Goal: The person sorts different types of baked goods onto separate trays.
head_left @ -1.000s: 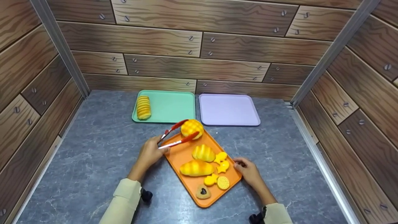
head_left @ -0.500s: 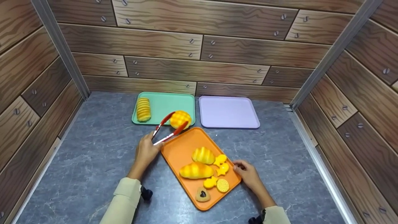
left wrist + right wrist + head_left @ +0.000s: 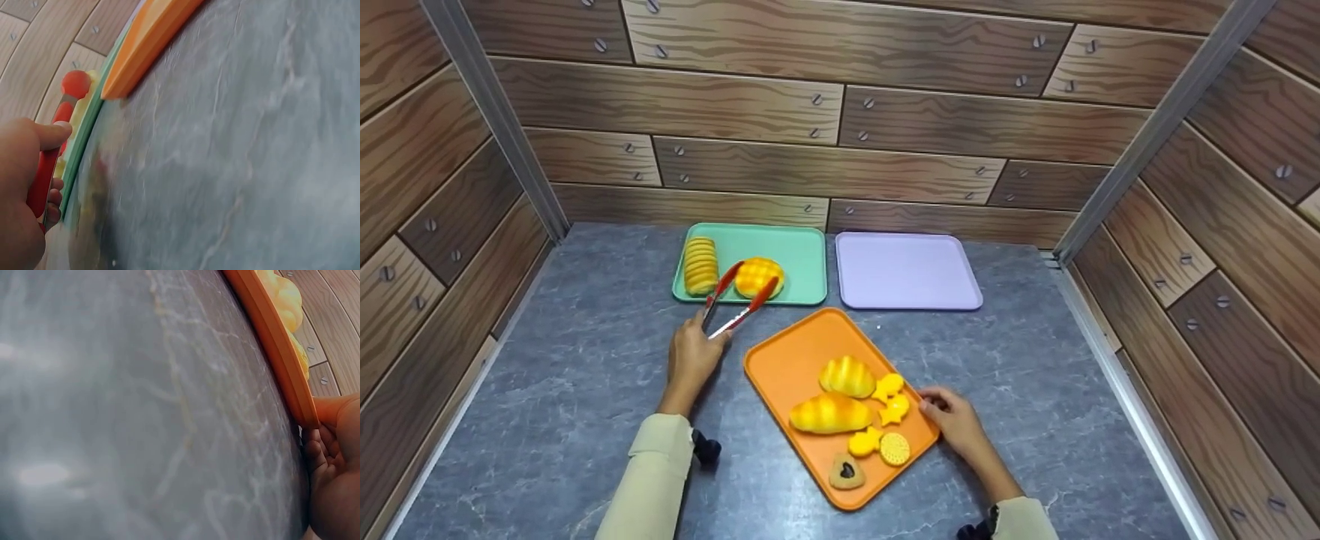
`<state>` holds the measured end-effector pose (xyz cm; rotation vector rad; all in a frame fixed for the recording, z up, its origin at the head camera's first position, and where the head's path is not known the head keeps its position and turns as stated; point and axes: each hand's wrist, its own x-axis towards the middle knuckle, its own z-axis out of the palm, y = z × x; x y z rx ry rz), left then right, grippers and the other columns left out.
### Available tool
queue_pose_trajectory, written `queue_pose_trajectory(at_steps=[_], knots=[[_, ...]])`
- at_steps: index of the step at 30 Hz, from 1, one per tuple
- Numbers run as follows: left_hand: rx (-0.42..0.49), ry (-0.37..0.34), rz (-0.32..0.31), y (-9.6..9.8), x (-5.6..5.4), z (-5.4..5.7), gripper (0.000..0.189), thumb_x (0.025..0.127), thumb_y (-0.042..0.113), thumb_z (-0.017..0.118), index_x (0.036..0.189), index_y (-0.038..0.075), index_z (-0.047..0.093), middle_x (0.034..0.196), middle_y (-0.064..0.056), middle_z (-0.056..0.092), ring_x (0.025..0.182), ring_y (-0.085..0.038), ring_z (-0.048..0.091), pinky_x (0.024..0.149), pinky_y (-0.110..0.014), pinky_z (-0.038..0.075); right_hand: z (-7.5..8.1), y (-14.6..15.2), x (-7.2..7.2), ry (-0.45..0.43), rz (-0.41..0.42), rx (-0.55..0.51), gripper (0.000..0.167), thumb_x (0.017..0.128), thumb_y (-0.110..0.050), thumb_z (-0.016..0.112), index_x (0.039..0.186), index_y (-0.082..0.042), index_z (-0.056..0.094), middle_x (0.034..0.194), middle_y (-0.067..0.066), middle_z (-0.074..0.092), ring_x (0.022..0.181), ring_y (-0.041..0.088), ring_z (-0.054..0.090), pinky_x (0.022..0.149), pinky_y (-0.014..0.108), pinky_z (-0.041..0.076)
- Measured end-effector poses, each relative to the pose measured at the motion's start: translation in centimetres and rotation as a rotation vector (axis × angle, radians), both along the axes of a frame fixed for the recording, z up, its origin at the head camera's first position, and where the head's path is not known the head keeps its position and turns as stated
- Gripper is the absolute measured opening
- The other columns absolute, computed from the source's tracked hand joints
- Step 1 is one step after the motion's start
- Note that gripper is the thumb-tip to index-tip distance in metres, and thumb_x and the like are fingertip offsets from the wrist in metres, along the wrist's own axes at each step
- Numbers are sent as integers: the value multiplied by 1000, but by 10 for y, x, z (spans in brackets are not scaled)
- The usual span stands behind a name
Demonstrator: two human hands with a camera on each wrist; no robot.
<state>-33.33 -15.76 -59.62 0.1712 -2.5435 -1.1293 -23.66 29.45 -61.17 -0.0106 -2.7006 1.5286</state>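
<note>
My left hand (image 3: 692,361) grips a pair of red-tipped metal tongs (image 3: 765,291). Between the tong tips is a round, yellow-checked bun (image 3: 757,274), over the front part of the green tray (image 3: 802,259). In the left wrist view the thumb lies along the red tong handle (image 3: 40,183). My right hand (image 3: 960,426) pinches the right edge of the orange tray (image 3: 780,356), thumb at the rim and fingers curled below it in the right wrist view. On this tray lie a croissant-like bread (image 3: 847,377) and a longer bread (image 3: 831,413).
A ridged long roll (image 3: 701,266) lies at the green tray's left end. A lilac tray (image 3: 907,270) stands right of it. The orange tray also bears several small yellow biscuits (image 3: 895,449) and a heart-centred cookie (image 3: 847,472). Wood-patterned walls (image 3: 750,112) enclose the grey table.
The left hand has carried the bun in the tongs from the orange tray's far corner leftward to the green tray. The right hand has stayed at the orange tray's edge.
</note>
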Motion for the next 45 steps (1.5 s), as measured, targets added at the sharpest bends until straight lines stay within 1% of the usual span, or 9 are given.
queue_pose_trajectory(at_steps=[7,12,17,22,27,31,38,42,45], knots=[[7,-11,45,-12,-1,-5,70,82,27,83,137,-7,56,113,-32,65,106,-50,62,94,-57,46,0,1,0,-13,-4,-22,22,95,-17,70,115,-10,73,96,4,66,85,11,56,75,23,45],[2,-14,78,-11,-5,-5,70,82,27,83,138,-5,56,110,-33,65,104,-51,62,91,-58,47,-1,1,1,-17,-9,-9,22,96,-19,69,116,-10,73,97,4,66,86,12,56,75,23,46],[13,-37,101,-4,-11,-3,71,83,27,82,140,-4,54,114,-33,65,106,-50,62,91,-58,47,-2,0,1,-8,3,-6,21,96,-18,69,115,-8,73,96,5,66,85,12,56,75,23,45],[5,-51,100,9,-22,-1,69,85,28,80,139,-5,54,116,-32,64,108,-50,61,93,-57,47,-2,1,1,11,-1,-10,20,96,-16,69,114,-7,73,95,4,66,85,11,56,75,23,45],[11,-60,127,19,-32,2,66,85,30,80,136,-6,56,115,-30,65,107,-49,62,93,-57,47,-3,1,1,10,6,-3,20,95,-15,70,113,-7,73,95,4,66,84,12,56,75,23,46],[26,-84,145,24,-40,5,66,87,32,78,137,-5,55,117,-29,65,110,-47,61,95,-57,47,-3,1,0,17,4,10,20,95,-16,69,113,-8,73,95,4,66,85,11,56,76,23,45],[46,-141,178,32,-51,8,65,90,36,74,138,-3,54,122,-28,64,115,-46,60,98,-56,46,-3,-1,0,10,4,-8,20,95,-16,69,114,-8,73,96,4,66,84,11,55,76,23,45],[39,-168,184,36,-56,8,67,91,37,72,142,-1,51,125,-26,63,118,-43,59,101,-54,46,-3,-1,1,14,-3,0,19,95,-14,69,113,-8,73,95,4,66,84,10,55,75,22,45],[27,-165,178,38,-58,10,69,91,37,71,145,-1,49,126,-26,62,119,-42,58,103,-53,45,-3,0,1,11,-5,5,19,95,-15,69,113,-9,73,95,4,66,84,11,56,75,22,45]])
